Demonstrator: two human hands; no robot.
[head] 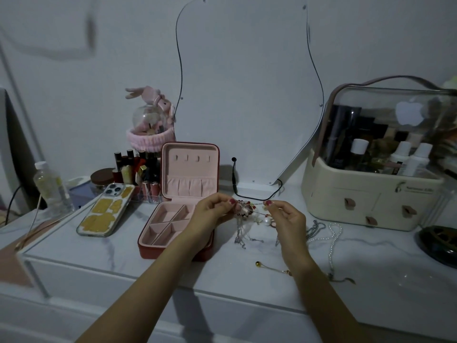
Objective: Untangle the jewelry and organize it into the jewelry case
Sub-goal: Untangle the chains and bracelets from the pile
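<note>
Tabletop [247, 273] is the work surface, everything within arm's reach. Cosmetics organizer [371, 189] on the right: clear lid down, bottles and dark boxes inside, drawers shut. Jewelry case [183, 201] sits open just left of the hands, lid upright, likely so pieces drop straight in; tray compartments and lid hooks look empty. Phone [105, 211] lies face down to its left. Left hand [210, 214] pinches the jewelry tangle [244, 210], held above the tabletop; right hand [286, 219] pinches a thin strand pulled taut from it, probably teasing it free. Chains hang below. Bead necklaces [331, 233] and gold pin [272, 267] lie loose, unsorted.
</note>
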